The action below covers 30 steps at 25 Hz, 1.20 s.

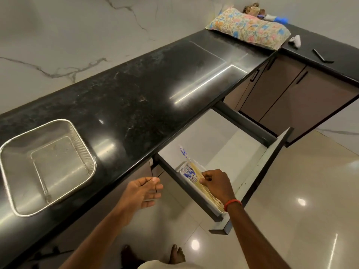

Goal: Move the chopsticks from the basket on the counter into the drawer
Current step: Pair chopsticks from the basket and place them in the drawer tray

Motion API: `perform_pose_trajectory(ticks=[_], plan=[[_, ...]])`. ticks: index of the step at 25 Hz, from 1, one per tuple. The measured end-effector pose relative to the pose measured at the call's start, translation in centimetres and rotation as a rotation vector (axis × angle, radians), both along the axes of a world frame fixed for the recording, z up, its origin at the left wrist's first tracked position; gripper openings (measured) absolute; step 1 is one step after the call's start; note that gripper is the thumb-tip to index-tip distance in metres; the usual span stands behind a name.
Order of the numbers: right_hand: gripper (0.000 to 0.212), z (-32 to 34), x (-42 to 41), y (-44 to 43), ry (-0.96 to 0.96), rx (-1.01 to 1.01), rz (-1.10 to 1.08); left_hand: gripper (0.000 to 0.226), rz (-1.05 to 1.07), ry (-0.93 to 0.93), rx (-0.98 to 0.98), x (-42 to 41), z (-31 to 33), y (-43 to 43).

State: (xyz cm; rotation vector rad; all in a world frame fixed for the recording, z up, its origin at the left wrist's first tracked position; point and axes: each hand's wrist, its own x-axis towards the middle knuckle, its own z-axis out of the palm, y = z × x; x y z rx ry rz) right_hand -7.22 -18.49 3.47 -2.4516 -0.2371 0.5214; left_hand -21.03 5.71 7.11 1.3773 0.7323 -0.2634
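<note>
A square steel mesh basket (11,154) stands on the black counter at the left, with nothing visible inside it. The drawer (270,167) below the counter is pulled out. Inside it, near its left wall, lies a white tray (181,172) holding a bundle of pale wooden chopsticks (196,174) with blue-and-white patterned ends. My right hand (218,184) reaches into the drawer and pinches the chopsticks over the tray. My left hand (142,192) hovers in front of the counter edge, palm up, fingers loosely spread, holding nothing.
The black granite counter (136,105) runs to a corner at the back right, where a floral pillow (248,29), a white object (296,41) and a dark stick (320,56) lie. Brown cabinet doors (281,94) stand behind the drawer. Glossy floor tiles and my bare feet are below.
</note>
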Motion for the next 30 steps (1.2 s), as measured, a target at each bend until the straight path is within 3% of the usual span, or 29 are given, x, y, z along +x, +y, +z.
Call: perform_pose_trajectory(ticks=[6,17,24,30], plan=[[0.022,-5.5,0.7,-3.5,0.022,-0.187,-0.039,0.025,0.031,0.062,-0.007,-0.1,-1.6,-2.4],[0.019,-9.0,0.3,-2.5,0.000,-0.535,0.001,0.025,0.005,0.110,0.009,1.2,-0.9,-4.3],[0.018,-10.4,1.5,-1.5,-0.122,-0.649,0.175,0.026,0.043,0.120,-0.004,-0.3,-1.3,-4.0],[0.016,-11.4,1.7,-1.9,-0.109,-0.624,0.179,0.046,0.050,0.059,0.030,-0.5,-0.9,-3.6]])
